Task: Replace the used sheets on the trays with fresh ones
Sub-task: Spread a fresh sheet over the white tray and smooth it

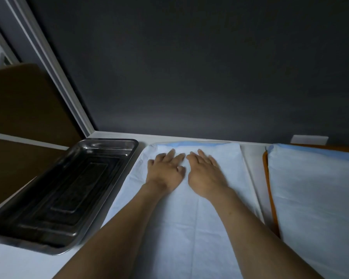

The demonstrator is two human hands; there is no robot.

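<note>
Our two bare arms (127, 228) reached out over the white bench (12, 264). Our left hand (165, 170) and right hand (206, 174) lay flat, side by side, on the far end of a pale blue sheet (189, 234). The fingers were straight and a little apart, holding nothing. A bare metal tray (109, 141) sat just left of it. On the right, an orange tray (270, 198) held a second sheet (320, 198).

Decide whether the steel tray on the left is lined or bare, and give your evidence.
Bare. The steel tray shows its stepped, shiny metal floor all over; nothing lies in it.
</note>
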